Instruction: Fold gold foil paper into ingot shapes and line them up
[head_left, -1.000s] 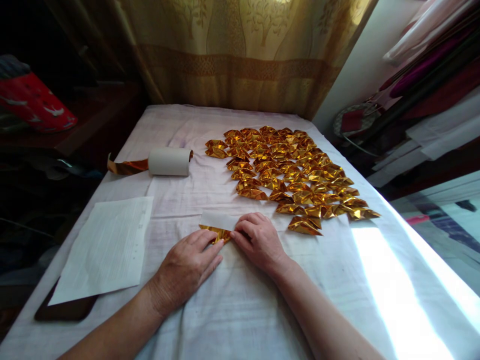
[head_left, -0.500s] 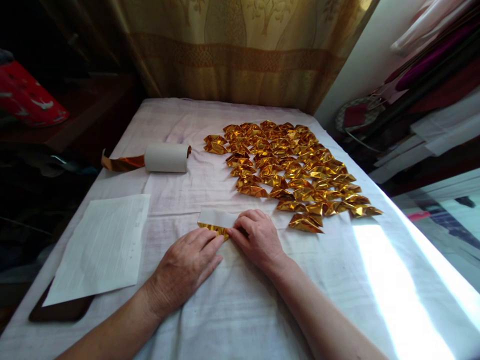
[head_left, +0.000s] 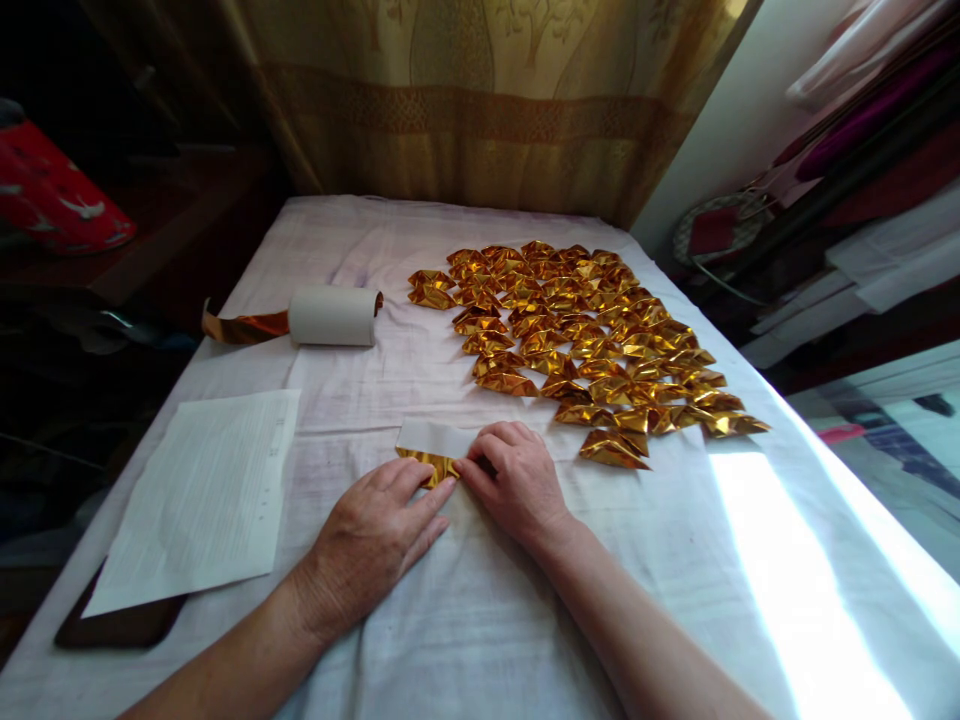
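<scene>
A gold foil paper piece (head_left: 429,449), white on its back, lies on the white cloth in front of me. My left hand (head_left: 370,535) rests flat with its fingers stretched, the fingertips pressing on the gold edge. My right hand (head_left: 514,483) lies over the right end of the same piece, fingers curled down on it. Several folded gold foil shapes (head_left: 585,340) are laid out in rows just beyond my right hand.
A roll of gold foil (head_left: 330,316) with a loose strip lies at the left back. A printed white sheet (head_left: 199,495) rests on a dark flat object (head_left: 120,624) at the left. A curtain (head_left: 480,110) hangs behind. The cloth-covered table (head_left: 787,590) catches sunlight at right.
Both hands stay on the foil piece with almost no movement; the view shifted slightly downward since the earliest frame.
</scene>
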